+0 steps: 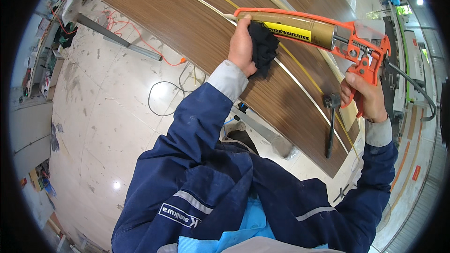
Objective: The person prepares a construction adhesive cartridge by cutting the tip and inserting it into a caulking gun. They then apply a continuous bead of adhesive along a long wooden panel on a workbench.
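An orange caulking gun (347, 21) lies across the view above the workbench panel, its nozzle end to the left. In its frame sits a brown adhesive cartridge (321, 32) with a yellow label. Round the gun's handle and trigger, my right hand (368, 91) is closed. A crumpled black cloth (263, 49) is gripped in my left hand (241, 47), whose thumb is up by the front of the cartridge. Below the gun, a long brown wood-grain panel (197, 30) carries a thin white strip (300, 86) and a yellow strip (304, 68) along its length.
A black-headed hammer (331, 122) rests on the panel near its right end. Metal support legs (117, 37) stand under the panel. An orange cord (140, 37) and a black cable (164, 98) lie on the stained tile floor (103, 112). Shelves with clutter (40, 56) line the left.
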Demonstrator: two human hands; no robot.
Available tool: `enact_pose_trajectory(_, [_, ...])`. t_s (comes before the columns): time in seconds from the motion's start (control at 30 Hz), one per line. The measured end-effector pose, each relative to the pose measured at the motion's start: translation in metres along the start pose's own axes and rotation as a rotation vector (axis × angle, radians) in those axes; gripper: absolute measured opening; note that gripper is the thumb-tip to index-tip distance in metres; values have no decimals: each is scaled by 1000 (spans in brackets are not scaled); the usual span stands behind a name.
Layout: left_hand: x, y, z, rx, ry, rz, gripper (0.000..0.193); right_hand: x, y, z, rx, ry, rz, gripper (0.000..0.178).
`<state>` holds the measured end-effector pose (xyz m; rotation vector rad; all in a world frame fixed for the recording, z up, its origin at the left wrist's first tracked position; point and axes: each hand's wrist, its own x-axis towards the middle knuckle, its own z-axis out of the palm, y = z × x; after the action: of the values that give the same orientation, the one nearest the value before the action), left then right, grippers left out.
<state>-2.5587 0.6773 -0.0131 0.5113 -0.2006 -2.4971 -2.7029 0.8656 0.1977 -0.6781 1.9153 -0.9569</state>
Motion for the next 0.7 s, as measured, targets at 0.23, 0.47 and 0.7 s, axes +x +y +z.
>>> enact_pose_trajectory(0.23, [-8,-31,2,18,-81,3,50,-14,14,-28,-38,-48,14,22])
enact_pose_trajectory(0.47, [-13,-63,17,-47,-49,83,51,-26,26,-50,-40,-43,5,21])
enact_pose_trajectory(0.7, [-24,-94,21,-32,3,70,52,-40,41,-72,-40,-45,1,21])
